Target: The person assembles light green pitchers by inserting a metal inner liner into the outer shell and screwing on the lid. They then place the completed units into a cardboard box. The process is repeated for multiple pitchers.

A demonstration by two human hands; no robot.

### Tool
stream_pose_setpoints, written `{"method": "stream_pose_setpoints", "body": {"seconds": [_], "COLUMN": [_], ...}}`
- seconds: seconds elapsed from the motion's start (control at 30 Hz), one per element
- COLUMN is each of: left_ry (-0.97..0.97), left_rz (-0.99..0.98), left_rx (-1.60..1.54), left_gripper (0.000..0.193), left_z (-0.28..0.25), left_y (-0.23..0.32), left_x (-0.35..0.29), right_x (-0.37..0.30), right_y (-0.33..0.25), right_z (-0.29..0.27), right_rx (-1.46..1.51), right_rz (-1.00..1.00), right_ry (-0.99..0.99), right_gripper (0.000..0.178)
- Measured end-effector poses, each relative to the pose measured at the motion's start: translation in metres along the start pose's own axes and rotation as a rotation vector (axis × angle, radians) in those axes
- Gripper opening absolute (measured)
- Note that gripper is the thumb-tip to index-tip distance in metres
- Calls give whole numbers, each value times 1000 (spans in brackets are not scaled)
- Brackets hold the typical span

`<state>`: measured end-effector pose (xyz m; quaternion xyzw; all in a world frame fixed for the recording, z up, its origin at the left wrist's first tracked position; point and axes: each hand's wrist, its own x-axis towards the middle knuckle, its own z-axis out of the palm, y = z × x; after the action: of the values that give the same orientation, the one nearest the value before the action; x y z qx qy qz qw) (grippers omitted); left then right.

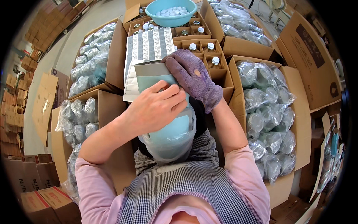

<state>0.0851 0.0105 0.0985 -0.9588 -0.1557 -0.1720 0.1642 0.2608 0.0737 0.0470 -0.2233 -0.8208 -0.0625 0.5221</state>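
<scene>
from where i stood, the person sat with a light-blue cylinder-like thing (172, 130) in the lap, a clear plastic bag (164, 147) loosely around its lower part. its top showed a grey band (151, 69) and leaned up toward a sheet of labels (151, 44). the bare left hand (162, 102) lay against its front, fingers bent – whether they pinched anything, i couldn't tell. the right hand (192, 76), in a worn purple glove (209, 93) with a hole on its back, was draped over the upper right edge, the fingers close together; its thumb was hidden, so the grip wasn't clear. the two hands nearly met.

white cards (131, 87) lay just left of the thing, partly under the labels. beyond stood a carton (228, 93) of white-capped bottles (215, 63), and farther off a blue basin (169, 21) of pale pieces (172, 11) – with open boxes of plastic-wrapped goods (266, 115) on either side.
</scene>
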Motion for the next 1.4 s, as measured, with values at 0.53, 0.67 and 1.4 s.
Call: {"method": "stream_pose_setpoints", "body": {"seconds": [0.53, 0.67, 1.4], "left_ry": [-155, -175, 559], "left_rz": [56, 204, -1548], "left_rx": [-134, -114, -793], "left_gripper": [16, 16, 28], "left_z": [-20, -14, 277], "left_y": [-19, -23, -14], "left_x": [2, -1, -288], "right_x": [3, 0, -28], "right_y": [-2, 3, 17], "right_z": [2, 3, -13], "right_rx": [3, -22, 173], "right_rz": [-32, -49, 750], "right_ry": [12, 15, -128], "right_gripper": [26, 27, 45]}}
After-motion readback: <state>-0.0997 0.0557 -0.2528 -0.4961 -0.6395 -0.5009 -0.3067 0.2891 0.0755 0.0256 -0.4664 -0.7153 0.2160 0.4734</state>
